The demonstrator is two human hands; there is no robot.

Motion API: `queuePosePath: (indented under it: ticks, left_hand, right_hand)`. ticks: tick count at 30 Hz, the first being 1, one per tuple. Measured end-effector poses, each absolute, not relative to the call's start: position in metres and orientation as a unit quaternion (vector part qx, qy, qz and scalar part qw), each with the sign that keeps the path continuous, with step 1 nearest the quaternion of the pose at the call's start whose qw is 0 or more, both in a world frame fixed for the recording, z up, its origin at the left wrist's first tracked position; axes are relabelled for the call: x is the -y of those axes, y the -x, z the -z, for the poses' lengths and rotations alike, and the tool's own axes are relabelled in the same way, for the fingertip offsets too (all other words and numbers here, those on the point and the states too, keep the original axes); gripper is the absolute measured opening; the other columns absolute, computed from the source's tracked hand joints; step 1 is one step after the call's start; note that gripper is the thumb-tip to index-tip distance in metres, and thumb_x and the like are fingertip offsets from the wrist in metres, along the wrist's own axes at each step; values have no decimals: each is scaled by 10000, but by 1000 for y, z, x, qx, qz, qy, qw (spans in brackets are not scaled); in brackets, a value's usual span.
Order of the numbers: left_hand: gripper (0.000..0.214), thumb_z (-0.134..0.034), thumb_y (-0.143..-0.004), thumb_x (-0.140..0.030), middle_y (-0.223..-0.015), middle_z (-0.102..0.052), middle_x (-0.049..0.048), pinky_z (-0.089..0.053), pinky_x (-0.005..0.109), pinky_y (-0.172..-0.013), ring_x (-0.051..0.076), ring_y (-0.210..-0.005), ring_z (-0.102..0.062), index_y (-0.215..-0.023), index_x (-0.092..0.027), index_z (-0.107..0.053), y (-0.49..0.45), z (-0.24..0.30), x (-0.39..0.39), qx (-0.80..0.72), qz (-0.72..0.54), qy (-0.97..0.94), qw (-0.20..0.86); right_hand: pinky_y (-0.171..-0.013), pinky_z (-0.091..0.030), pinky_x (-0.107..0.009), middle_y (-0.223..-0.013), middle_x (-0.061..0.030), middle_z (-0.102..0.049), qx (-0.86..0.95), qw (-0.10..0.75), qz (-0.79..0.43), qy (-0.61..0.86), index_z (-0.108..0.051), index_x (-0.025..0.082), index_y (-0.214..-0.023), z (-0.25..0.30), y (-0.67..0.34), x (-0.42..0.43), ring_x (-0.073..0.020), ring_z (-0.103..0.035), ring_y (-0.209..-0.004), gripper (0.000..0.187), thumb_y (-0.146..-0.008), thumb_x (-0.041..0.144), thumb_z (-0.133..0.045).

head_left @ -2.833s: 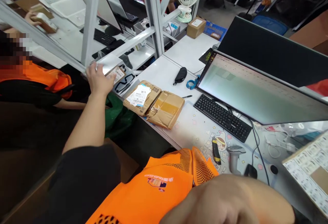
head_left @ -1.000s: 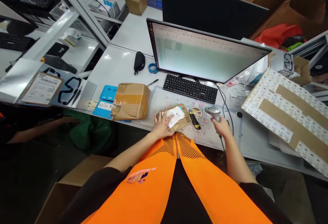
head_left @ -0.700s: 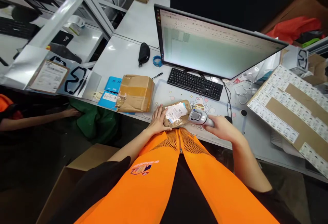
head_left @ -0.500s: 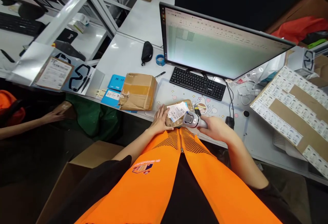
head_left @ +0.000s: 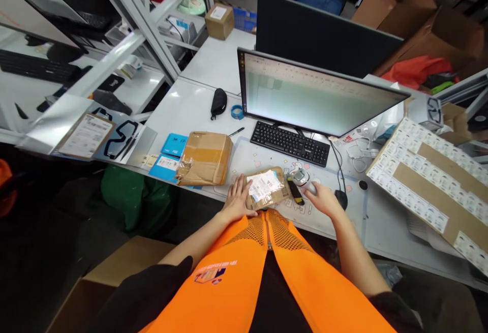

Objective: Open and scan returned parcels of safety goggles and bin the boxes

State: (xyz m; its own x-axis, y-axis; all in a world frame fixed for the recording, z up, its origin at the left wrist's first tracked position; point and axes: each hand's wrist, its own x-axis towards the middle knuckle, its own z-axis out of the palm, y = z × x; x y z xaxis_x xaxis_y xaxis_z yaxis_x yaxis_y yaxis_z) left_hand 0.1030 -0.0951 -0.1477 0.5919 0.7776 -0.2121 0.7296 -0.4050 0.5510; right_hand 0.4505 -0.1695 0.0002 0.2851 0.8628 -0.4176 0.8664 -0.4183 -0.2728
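A small brown package (head_left: 282, 186) wrapped in clear tape lies at the desk's front edge, its white shipping label facing up. My left hand (head_left: 237, 198) rests along the package's left side, fingers stretched out, with the thumb by its near edge. Closed around the handle of a grey handheld barcode scanner (head_left: 304, 179) is my right hand (head_left: 324, 200), to the right of the package. Partly under the scanner, a black and yellow tool (head_left: 295, 193), which looks like a utility knife, lies beside the package.
A larger taped carton (head_left: 206, 157) sits left, overlapping blue boxes (head_left: 173, 145). Behind are a keyboard (head_left: 290, 143) and a monitor (head_left: 320, 94). A cardboard sheet of stickers (head_left: 427, 185) leans at the right. An open carton (head_left: 129, 262) stands below, left.
My right hand has drawn the barcode scanner away from over the label to the right. The left hand stays on the package. The view has tilted up, and another person's arm at left is out of sight.
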Motion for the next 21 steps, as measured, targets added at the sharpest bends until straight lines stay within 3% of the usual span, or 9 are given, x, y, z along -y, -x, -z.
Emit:
queuePosePath:
  ticks: [4,8,12,15,18,21]
  left_hand:
    - [1506,-991,-587,-637,-1820,87,249,-155,659,-1331,478,-1687,50,-1773,-219,-162,-105,145,93,-452,-9,-843,291]
    - [1524,-997,-561,-626,-1813,96,258,-150,667,-1329,484,-1685,57,-1772,-201,-177,-106,144,93,-453,20,-849,272]
    - [1493,-1001,-558,-607,-1821,47,251,-156,692,-1320,513,-1678,41,-1767,-208,-222,-108,154,102,-455,15,-856,245]
    - [1399,-992,-605,-574,-1830,6,239,-219,729,-1291,563,-1662,15,-1755,-222,-277,-110,169,111,-449,-17,-862,234]
    - [1212,-926,-744,-511,-1827,23,254,-303,718,-1268,581,-1654,-51,-1739,-192,-314,-112,181,116,-449,-66,-857,243]
    - [1061,-827,-861,-457,-1835,68,217,-389,649,-1257,528,-1667,-119,-1744,-227,-286,-113,188,114,-439,-104,-849,275]
  right_hand:
    - [-892,-521,-364,-1303,-240,-741,-430,-60,203,-878,-489,63,-1564,82,-485,171,-354,-726,-1170,631,-1044,420,-498]
    - [-1057,-515,-437,-1463,-325,-618,-356,-78,161,-917,-288,-10,-1674,136,-488,180,-397,-639,-1347,788,-1008,348,-510]
    - [-1060,-522,-470,-1406,-333,-641,-323,-72,162,-930,-322,-27,-1654,149,-487,181,-415,-670,-1291,812,-967,340,-550]
    - [-1160,-452,-484,-1443,-334,-616,-310,-83,116,-940,-330,-42,-1640,136,-496,165,-410,-602,-1380,773,-965,290,-509]
    - [-1241,-368,-463,-1573,-278,-544,-361,-103,83,-923,-397,36,-1636,116,-509,134,-375,-500,-1484,705,-968,240,-487]
    - [-1198,-415,-427,-1555,-237,-587,-414,-65,144,-896,-468,109,-1632,101,-520,95,-351,-551,-1438,655,-990,234,-507]
